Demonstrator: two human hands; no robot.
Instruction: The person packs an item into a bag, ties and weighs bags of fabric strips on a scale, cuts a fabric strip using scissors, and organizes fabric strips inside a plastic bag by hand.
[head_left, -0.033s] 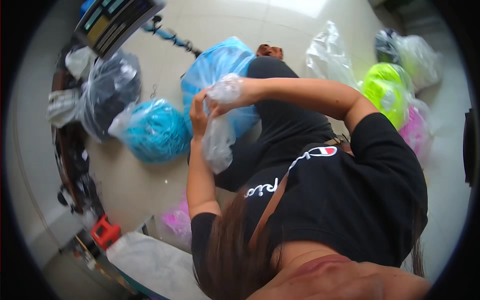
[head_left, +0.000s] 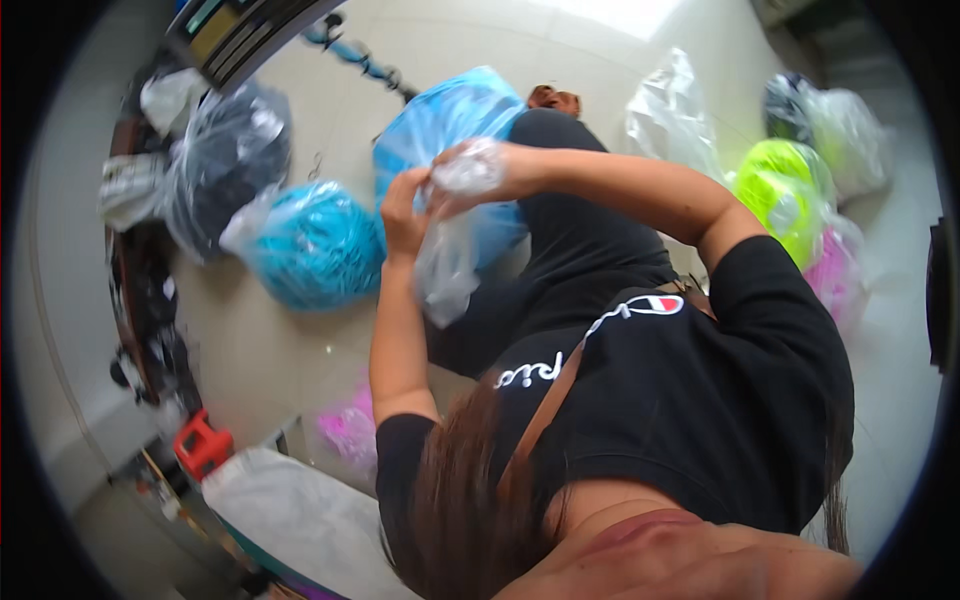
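A large clear plastic bag with light blue contents (head_left: 445, 110) stands on the floor in front of my legs. Its neck looks gathered up between my hands, with crumpled clear plastic (head_left: 470, 170) bunched at my right hand (head_left: 505, 175). The fingers of that hand are curled round the plastic. Pressed close on the left, my left hand (head_left: 405, 215) has bent fingers pinching at the same plastic. A loose translucent plastic end (head_left: 447, 275) hangs below both hands. Part of the fingers is hidden by the plastic.
A bag with teal contents (head_left: 315, 245) and a dark-filled bag (head_left: 230, 165) stand at the left. Yellow-green (head_left: 785, 200) and pink (head_left: 838, 265) bags sit at the right, near a clear bag (head_left: 675, 110). A red plastic object (head_left: 203, 445) lies lower left.
The view has shifted slightly, so most floor things sit a little differently in the picture. My hands stay together at the gathered plastic, with only small movement.
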